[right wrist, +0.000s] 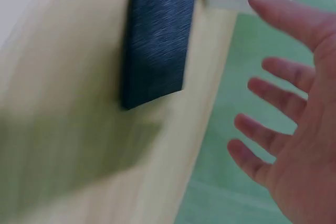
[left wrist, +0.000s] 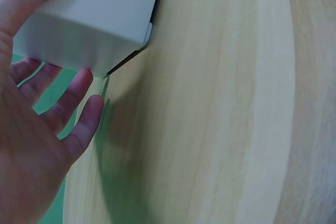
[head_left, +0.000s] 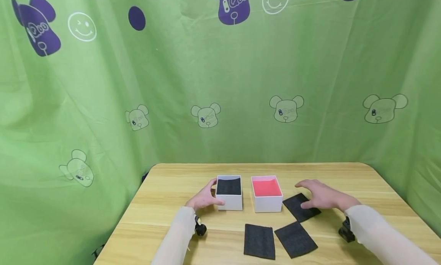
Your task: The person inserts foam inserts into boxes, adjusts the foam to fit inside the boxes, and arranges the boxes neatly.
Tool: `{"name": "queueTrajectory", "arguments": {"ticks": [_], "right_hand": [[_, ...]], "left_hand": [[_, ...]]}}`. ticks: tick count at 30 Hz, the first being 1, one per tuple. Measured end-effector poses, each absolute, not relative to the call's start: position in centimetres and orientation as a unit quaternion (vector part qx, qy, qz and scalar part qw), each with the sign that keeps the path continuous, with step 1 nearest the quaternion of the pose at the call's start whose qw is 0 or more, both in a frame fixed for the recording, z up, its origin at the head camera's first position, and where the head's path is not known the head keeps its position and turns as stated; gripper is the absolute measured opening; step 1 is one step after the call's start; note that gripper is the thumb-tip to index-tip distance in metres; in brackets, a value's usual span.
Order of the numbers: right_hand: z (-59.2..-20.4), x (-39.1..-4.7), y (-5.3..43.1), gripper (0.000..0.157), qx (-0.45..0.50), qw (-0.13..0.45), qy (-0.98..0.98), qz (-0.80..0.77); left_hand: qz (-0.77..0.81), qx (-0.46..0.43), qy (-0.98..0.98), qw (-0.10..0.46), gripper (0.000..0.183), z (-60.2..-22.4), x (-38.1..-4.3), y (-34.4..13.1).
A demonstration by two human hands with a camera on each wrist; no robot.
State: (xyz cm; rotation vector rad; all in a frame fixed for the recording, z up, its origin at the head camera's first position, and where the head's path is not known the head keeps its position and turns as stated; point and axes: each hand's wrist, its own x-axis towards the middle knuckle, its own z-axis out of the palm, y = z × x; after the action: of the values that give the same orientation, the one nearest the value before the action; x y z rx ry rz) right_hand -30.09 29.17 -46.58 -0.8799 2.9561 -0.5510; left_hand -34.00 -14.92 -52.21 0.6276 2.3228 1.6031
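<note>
My left hand point(head_left: 204, 198) holds a white open-topped box point(head_left: 230, 203), the thumb on its front face and the fingers along its left side. Inside that box lies black cloth point(head_left: 229, 186). In the left wrist view the fingers point(left wrist: 86, 124) are spread at the side of the box point(left wrist: 105, 9). Over a black fabric square point(head_left: 299, 211) hovers my right hand point(head_left: 322, 196), its fingers apart and nothing in its grasp. The right wrist view shows the square point(right wrist: 160, 35) beyond the spread fingers point(right wrist: 278, 98).
A second white box point(head_left: 268, 204) with a pink inside stands between the hands. Nearer the front lie two more black squares, one left point(head_left: 259, 242) and one tilted point(head_left: 296, 240). A green curtain point(head_left: 241, 142) hangs behind the wooden table point(head_left: 155, 219).
</note>
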Motion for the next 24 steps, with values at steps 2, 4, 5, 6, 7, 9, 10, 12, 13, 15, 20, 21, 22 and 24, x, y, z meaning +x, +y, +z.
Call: {"name": "queueTrajectory", "arguments": {"ticks": [2, 4, 5, 6, 7, 9, 10, 12, 13, 15, 20, 21, 22, 24], "right_hand": [[-47.4, -30.0, 29.5, 0.068, -0.287, 0.024, 0.939, -0.189], [-48.2, -30.0, 29.7, 0.071, -0.290, 0.037, 0.936, -0.197], [-48.6, -30.0, 29.8, 0.073, -0.290, 0.042, 0.935, -0.200], [-49.0, -30.1, 29.9, 0.074, -0.289, 0.049, 0.934, -0.202], [-49.3, -30.2, 29.9, 0.076, -0.285, 0.057, 0.934, -0.209], [-49.9, -30.3, 30.0, 0.080, -0.278, 0.069, 0.933, -0.217], [-50.1, -30.4, 30.0, 0.082, -0.279, 0.073, 0.932, -0.219], [-50.6, -30.6, 30.0, 0.085, -0.275, 0.081, 0.931, -0.224], [-50.8, -30.7, 30.0, 0.086, -0.273, 0.083, 0.931, -0.227], [-51.1, -30.9, 30.1, 0.087, -0.273, 0.085, 0.932, -0.224], [-51.5, -31.1, 30.2, 0.089, -0.261, 0.087, 0.937, -0.217], [-51.5, -31.0, 30.2, 0.089, -0.259, 0.087, 0.937, -0.218], [-51.5, -31.0, 30.2, 0.089, -0.259, 0.086, 0.938, -0.215], [-51.5, -31.0, 30.2, 0.089, -0.259, 0.086, 0.937, -0.217]], "left_hand": [[0.553, 0.213, 0.795, 0.128, 0.100, -52.2, -34.0, -14.9], [0.556, 0.211, 0.793, 0.130, 0.101, -52.3, -34.0, -15.0], [0.557, 0.209, 0.793, 0.131, 0.101, -52.3, -34.0, -15.0], [0.557, 0.208, 0.794, 0.132, 0.101, -52.3, -34.0, -15.0], [0.556, 0.206, 0.794, 0.132, 0.101, -52.4, -34.0, -15.0], [0.556, 0.204, 0.795, 0.131, 0.101, -52.4, -34.0, -15.0], [0.557, 0.203, 0.795, 0.130, 0.100, -52.4, -34.0, -15.0], [0.557, 0.204, 0.794, 0.129, 0.100, -52.4, -34.1, -15.0], [0.557, 0.204, 0.795, 0.129, 0.100, -52.4, -34.1, -15.0], [0.555, 0.207, 0.795, 0.128, 0.101, -52.4, -34.0, -15.0], [0.553, 0.206, 0.797, 0.129, 0.102, -52.3, -34.1, -15.0], [0.553, 0.203, 0.798, 0.131, 0.102, -52.3, -34.1, -15.0], [0.553, 0.202, 0.798, 0.131, 0.102, -52.2, -34.1, -15.0], [0.554, 0.202, 0.797, 0.130, 0.102, -52.2, -34.1, -15.0]]}}
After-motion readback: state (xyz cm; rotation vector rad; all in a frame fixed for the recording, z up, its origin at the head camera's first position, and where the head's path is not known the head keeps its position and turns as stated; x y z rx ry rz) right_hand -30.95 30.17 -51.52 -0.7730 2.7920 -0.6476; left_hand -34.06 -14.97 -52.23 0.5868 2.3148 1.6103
